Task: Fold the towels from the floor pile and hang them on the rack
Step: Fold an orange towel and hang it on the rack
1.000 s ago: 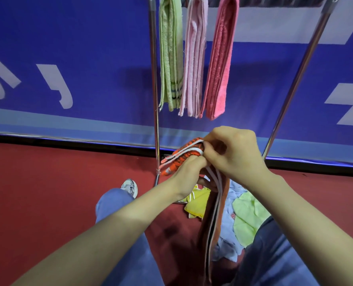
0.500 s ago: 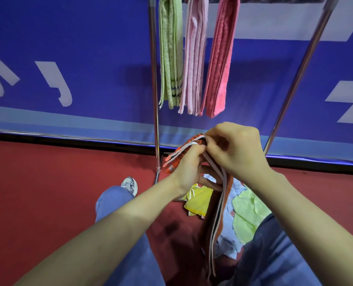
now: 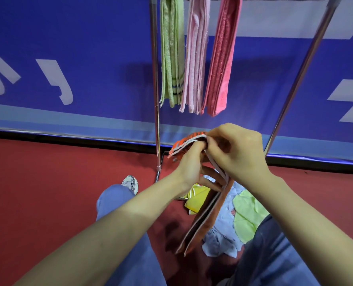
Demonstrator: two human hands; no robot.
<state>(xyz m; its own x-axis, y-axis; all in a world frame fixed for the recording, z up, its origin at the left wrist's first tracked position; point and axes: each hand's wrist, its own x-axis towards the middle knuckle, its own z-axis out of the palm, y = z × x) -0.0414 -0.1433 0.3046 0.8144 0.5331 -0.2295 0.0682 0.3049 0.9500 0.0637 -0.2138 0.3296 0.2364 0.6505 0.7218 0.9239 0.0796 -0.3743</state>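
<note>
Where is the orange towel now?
Head view, centre: the orange towel hangs folded from the left hand and right hand, below the light pink towel and above the floor pile.

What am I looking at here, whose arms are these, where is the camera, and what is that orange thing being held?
There is no machine here. The camera sits on a person's head and looks forward and down, so the two bare arms are the wearer's own. The left hand and right hand both grip a folded orange towel with white edges, its long end hanging down. Above, a green towel, a pale pink towel and a darker pink towel hang on a metal rack. On the red floor lies a pile of cloths: yellow, blue and light green. One shoe shows below.
</note>
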